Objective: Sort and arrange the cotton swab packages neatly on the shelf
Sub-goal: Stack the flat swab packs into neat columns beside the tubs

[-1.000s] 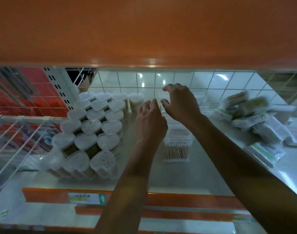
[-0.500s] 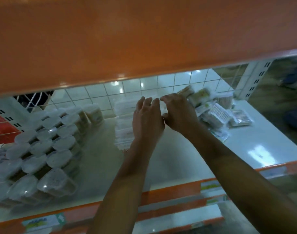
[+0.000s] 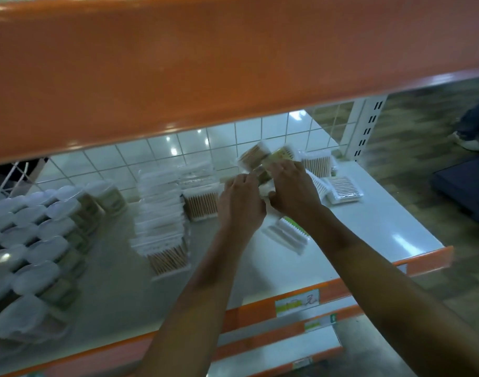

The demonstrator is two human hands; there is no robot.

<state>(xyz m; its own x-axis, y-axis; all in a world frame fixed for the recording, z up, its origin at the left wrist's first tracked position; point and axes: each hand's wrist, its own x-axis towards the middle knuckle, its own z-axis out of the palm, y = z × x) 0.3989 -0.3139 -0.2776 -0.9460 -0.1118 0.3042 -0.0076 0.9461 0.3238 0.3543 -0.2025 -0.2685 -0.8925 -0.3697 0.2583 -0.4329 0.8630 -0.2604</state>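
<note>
My left hand [image 3: 242, 201] and my right hand [image 3: 291, 191] meet over the white shelf [image 3: 374, 227], both gripping a bundle of bagged cotton swab packages [image 3: 265, 159] that sticks up behind the fingers. A row of flat clear swab packs [image 3: 161, 221] stands left of my hands. Heart-lidded swab boxes [image 3: 40, 240] fill the shelf's left side. Loose swab bags [image 3: 339, 187] lie to the right of my hands, and one pack [image 3: 286, 235] lies below my right wrist.
The orange shelf above [image 3: 205, 63] hangs low over the work space. A white wire grid [image 3: 195, 148] backs the shelf, with an upright post [image 3: 366, 126] at right. A person's leg and shoe [image 3: 471, 131] stand on the floor at far right.
Both hands moved right, away from the row of flat packs, and took hold of a bundle of bagged swabs from the right pile. The view swung right.
</note>
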